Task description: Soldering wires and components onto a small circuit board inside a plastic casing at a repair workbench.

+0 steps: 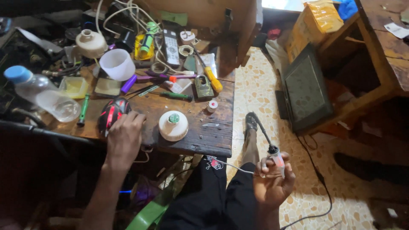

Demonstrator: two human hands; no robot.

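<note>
The left hand (125,135) rests palm-down at the near edge of the dark, worn wooden workbench (213,140), fingers curled over the black computer mouse with red glowing stripes (111,114), gripping it from above. Just right of it sits a round cream plastic cap with a green centre (173,125), and further right a small white-and-red roll (212,105). Left of the mouse lie a green pen-like tool (83,110) and a clear plastic bottle with a blue cap (39,93) on its side. Behind stand a translucent white cup (117,64), a brass padlock (203,86), a yellow-handled screwdriver (211,76) and a grey remote control (171,47) among tangled white cables.

The right hand (272,181) is held off the bench, above the patterned tile floor (255,85), closed around a small pale cylindrical tool with a black cord (277,159), wrist bent upward. A dark flat screen (306,91) leans against wooden furniture nearby.
</note>
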